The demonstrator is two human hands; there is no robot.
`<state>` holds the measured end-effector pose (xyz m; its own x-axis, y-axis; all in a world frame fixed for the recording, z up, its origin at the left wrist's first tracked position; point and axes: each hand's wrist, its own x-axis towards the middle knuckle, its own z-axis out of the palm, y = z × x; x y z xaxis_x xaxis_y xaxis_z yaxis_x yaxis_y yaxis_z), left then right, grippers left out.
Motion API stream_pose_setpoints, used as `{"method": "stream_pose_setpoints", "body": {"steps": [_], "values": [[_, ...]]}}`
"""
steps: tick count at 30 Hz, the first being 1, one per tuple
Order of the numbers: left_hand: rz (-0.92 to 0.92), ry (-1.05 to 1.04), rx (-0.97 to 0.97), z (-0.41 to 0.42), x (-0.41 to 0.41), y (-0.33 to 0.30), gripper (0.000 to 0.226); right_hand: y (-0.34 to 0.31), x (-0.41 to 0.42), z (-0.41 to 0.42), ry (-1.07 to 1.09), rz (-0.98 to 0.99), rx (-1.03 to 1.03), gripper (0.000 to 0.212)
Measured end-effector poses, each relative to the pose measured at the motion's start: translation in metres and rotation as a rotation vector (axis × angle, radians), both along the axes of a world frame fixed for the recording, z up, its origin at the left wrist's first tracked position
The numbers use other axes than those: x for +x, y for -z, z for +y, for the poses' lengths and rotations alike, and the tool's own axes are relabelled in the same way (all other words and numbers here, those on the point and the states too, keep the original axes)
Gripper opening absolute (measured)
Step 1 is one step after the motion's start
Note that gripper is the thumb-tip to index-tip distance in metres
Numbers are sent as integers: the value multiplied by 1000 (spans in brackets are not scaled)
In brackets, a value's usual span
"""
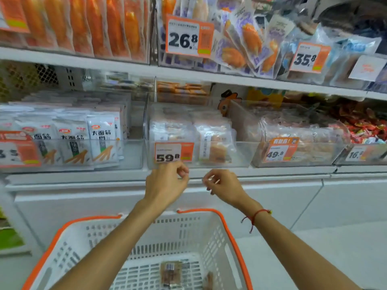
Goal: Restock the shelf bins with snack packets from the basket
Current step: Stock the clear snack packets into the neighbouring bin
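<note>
We see the basket [211, 233] before the shelf, one snack packet [170, 274] in it, the bins [240, 153] above and behind.

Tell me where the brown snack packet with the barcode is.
Head view, bottom centre: the brown snack packet lies on the floor of the white, orange-rimmed basket, between both forearms.
</note>
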<state>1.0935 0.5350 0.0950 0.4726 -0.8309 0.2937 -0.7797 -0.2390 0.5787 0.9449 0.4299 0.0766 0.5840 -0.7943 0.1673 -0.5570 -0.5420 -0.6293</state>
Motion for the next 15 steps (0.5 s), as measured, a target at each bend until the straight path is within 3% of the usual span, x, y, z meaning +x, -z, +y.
{"method": "stream_pose_setpoints", "body": {"steps": [10,15], "values": [[377,-38,347,52,13,166,14,154,-9,38,-155,553,388,19],[559,148,769,68,4,259,18,215,-16,58,-335,1011,394,45]]}}
